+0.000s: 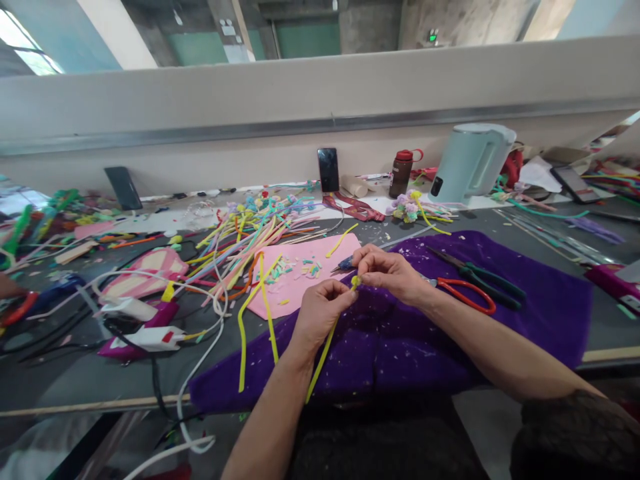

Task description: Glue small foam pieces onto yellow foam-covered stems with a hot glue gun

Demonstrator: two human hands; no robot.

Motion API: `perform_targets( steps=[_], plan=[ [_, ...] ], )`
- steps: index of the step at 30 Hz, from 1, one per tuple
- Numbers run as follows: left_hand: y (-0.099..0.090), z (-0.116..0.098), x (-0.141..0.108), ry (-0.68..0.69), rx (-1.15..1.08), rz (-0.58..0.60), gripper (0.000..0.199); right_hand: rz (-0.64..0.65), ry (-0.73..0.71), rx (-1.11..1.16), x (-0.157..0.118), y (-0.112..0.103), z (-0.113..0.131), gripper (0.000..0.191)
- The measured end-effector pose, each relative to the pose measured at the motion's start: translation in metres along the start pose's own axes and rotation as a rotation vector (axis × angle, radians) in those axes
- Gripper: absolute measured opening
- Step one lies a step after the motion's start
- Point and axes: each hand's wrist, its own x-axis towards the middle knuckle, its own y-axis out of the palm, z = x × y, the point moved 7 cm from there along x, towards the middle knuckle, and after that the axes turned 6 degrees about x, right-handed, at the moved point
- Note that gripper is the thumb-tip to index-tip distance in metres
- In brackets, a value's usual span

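My left hand (323, 310) pinches a small yellow fuzzy piece (355, 283) at its lower left. From the other side my right hand (387, 272) has its fingers closed on the same piece. A long yellow strip (323, 363) hangs down below my left hand. Both hands are over a purple cloth (400, 340). Red-handled scissors (467, 295) and dark green pliers (493, 283) lie on the cloth, right of my right hand. A pink sheet (295, 257) with small cut bits and yellow strips (266, 310) is beyond and left of my left hand.
Colourful strips (250, 240) are heaped behind the pink sheet. At the back stand a phone (329, 170), a brown bottle (401, 175) and a pale green kettle (470, 163). White cables (218, 320) and hot-glue tools (145, 340) lie at the left.
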Motion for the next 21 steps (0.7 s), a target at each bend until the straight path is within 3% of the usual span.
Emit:
perform_targets(
  steps=[8,15,21],
  plan=[
    [-0.002,0.000,0.001,0.018,0.025,-0.021,0.022,-0.087,-0.009,-0.035,0.000,-0.005,-0.003,0.015],
    [-0.003,0.000,0.001,0.000,0.021,-0.035,0.021,-0.217,0.202,0.245,-0.001,-0.015,-0.022,0.020],
    [-0.004,0.002,0.002,-0.002,-0.003,-0.047,0.021,-0.218,0.228,0.291,0.001,-0.021,-0.020,0.020]
  ],
)
